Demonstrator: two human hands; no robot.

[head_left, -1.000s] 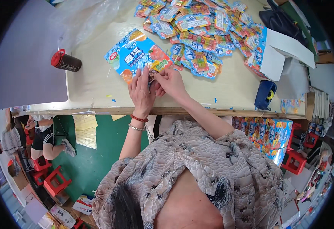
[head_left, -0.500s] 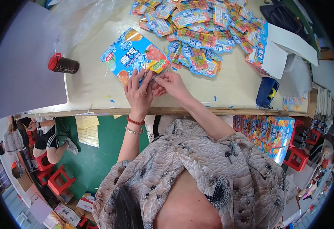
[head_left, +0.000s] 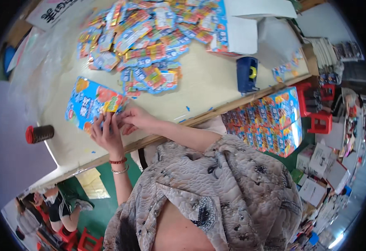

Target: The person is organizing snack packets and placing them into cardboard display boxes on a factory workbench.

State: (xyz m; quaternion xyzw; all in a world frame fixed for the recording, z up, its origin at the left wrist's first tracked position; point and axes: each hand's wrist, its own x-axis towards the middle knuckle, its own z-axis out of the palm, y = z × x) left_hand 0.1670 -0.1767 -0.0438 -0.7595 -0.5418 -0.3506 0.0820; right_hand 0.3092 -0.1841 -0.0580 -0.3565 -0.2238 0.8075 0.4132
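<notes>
A flat blue carton (head_left: 87, 100) with fruit pictures lies at an angle on the pale table. My left hand (head_left: 108, 136) grips its near right edge, fingers over the printed face. Against that same edge, my right hand (head_left: 136, 119) has its fingers curled and pinched together; what sits between the fingertips is too small and hidden to make out. Just beyond the carton spreads a heap of colourful small snack packets (head_left: 145, 52).
A dark bottle with a red lid (head_left: 40, 134) lies at the left. Right of the heap are an open white-flapped box (head_left: 241, 35) and a blue tape dispenser (head_left: 246, 75) near the table edge (head_left: 216, 109). Stacked printed cartons (head_left: 266, 121) stand below it. Another person sits lower left.
The whole view has turned and shifted toward the right, so the table, carton and hands appear lower and further left. Both hands stay at the carton's edge.
</notes>
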